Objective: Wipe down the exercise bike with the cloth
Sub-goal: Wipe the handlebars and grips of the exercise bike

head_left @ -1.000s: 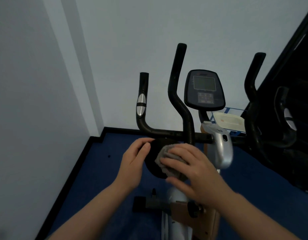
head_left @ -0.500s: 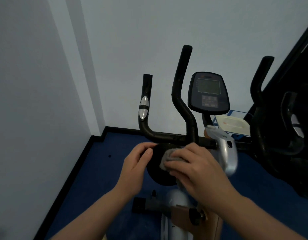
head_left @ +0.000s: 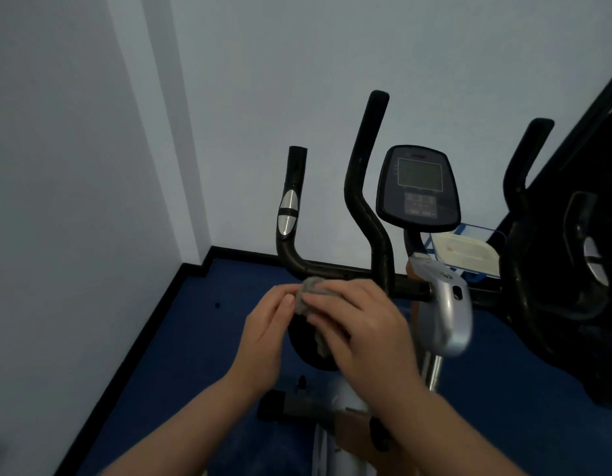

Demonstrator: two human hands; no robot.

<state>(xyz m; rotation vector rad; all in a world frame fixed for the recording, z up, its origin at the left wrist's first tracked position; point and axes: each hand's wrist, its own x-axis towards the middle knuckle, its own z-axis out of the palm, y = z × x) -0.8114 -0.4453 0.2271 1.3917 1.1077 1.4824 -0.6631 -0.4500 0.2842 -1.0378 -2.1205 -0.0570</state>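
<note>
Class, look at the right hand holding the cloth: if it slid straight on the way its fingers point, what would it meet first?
Probably the left hand: the right hand points left across the cloth, and the left fingertips already lie beside it. Depth is unclear.
</note>
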